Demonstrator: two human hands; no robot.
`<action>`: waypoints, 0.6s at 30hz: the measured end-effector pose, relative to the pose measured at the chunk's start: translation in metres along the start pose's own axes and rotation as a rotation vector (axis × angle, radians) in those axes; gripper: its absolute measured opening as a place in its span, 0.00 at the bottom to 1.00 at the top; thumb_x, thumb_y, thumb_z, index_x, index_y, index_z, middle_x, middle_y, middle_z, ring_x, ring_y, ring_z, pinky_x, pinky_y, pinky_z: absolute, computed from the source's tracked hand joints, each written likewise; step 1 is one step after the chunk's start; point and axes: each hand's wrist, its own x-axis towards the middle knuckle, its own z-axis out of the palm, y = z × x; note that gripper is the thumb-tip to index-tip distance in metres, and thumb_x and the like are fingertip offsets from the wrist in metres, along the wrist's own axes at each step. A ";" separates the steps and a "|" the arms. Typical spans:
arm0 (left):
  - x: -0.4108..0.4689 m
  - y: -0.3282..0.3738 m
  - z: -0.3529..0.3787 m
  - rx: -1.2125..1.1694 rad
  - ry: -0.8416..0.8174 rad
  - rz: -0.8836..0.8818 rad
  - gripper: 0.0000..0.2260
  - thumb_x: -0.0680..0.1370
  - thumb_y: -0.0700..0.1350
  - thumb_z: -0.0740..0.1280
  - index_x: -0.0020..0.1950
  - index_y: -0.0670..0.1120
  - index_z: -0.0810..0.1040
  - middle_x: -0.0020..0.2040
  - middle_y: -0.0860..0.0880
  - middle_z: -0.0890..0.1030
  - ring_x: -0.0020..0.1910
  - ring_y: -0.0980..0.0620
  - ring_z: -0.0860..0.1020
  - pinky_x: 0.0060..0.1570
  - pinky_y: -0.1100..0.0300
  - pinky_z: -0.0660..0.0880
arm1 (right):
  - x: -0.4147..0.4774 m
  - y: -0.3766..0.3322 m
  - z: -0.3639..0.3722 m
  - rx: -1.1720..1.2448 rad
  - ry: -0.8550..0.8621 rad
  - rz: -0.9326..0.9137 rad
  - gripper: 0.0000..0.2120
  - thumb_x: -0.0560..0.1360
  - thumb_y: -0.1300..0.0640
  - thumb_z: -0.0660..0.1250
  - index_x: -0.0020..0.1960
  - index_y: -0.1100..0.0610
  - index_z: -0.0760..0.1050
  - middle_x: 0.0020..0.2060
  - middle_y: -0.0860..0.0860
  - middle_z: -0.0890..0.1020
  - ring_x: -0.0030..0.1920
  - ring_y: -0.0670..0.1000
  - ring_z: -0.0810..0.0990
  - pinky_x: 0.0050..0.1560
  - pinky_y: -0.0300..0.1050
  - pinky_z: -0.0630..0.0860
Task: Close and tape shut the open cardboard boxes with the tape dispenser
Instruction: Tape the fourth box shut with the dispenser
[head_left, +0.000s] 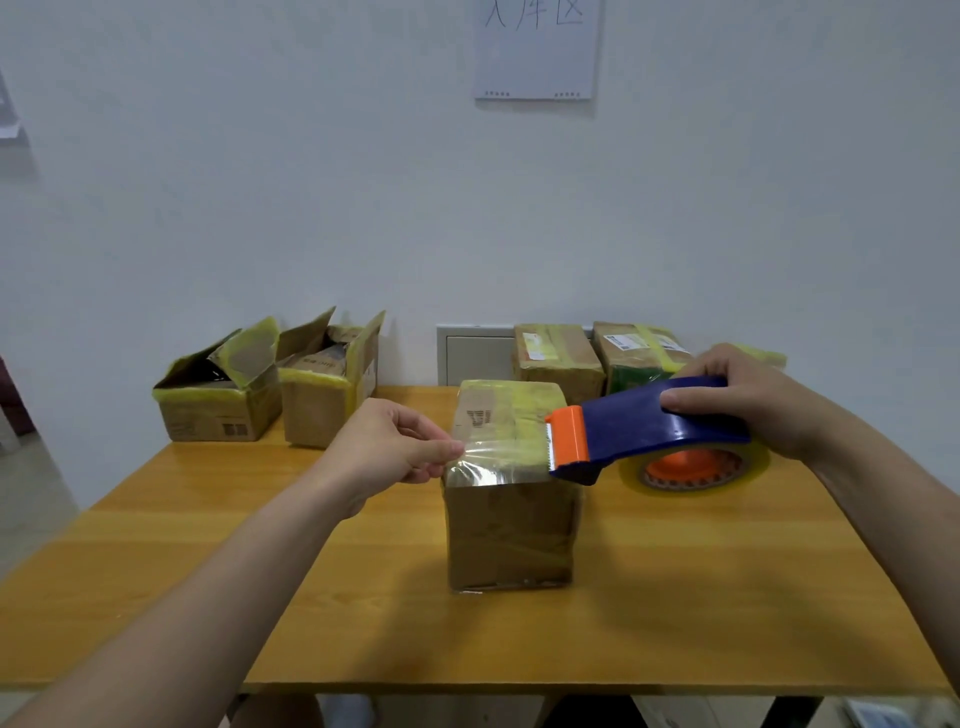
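We look down on a wooden tabletop (208, 545); at its middle stands a closed cardboard box (511, 525) wrapped in yellowish tape; our left grip (387, 449), a bare hand, pinches the free end of a clear tape strip (498, 457) at the box's top left edge; the strip stretches across the top to the orange cutter of a blue tape dispenser (654, 421); our right grip (753, 400), the other bare hand, curls over the dispenser from above; its tape roll (696, 467), clear on an orange core, sits low just right of the box; two open boxes (218, 400) stand side by side at the far left; two taped boxes (556, 356) stand at the far right, against a white wall bearing a paper sheet (535, 49).
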 end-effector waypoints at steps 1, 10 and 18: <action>0.001 -0.001 0.000 0.007 0.005 0.000 0.08 0.71 0.43 0.80 0.44 0.40 0.87 0.36 0.44 0.86 0.33 0.55 0.82 0.35 0.64 0.78 | 0.001 0.001 0.000 -0.010 -0.002 0.002 0.15 0.70 0.46 0.70 0.38 0.59 0.84 0.34 0.57 0.84 0.32 0.52 0.82 0.33 0.37 0.76; 0.005 -0.003 0.002 0.078 0.004 0.019 0.08 0.71 0.45 0.80 0.44 0.41 0.88 0.38 0.45 0.87 0.36 0.54 0.83 0.37 0.63 0.79 | 0.001 0.006 -0.001 -0.074 -0.014 0.010 0.25 0.67 0.39 0.72 0.44 0.63 0.83 0.38 0.59 0.85 0.37 0.57 0.84 0.35 0.38 0.79; 0.004 -0.003 0.004 0.234 0.036 0.087 0.07 0.71 0.46 0.81 0.41 0.44 0.87 0.36 0.46 0.86 0.37 0.49 0.85 0.39 0.58 0.84 | 0.001 0.010 0.004 -0.121 -0.050 0.004 0.29 0.64 0.33 0.70 0.46 0.59 0.83 0.40 0.56 0.86 0.40 0.57 0.85 0.40 0.45 0.79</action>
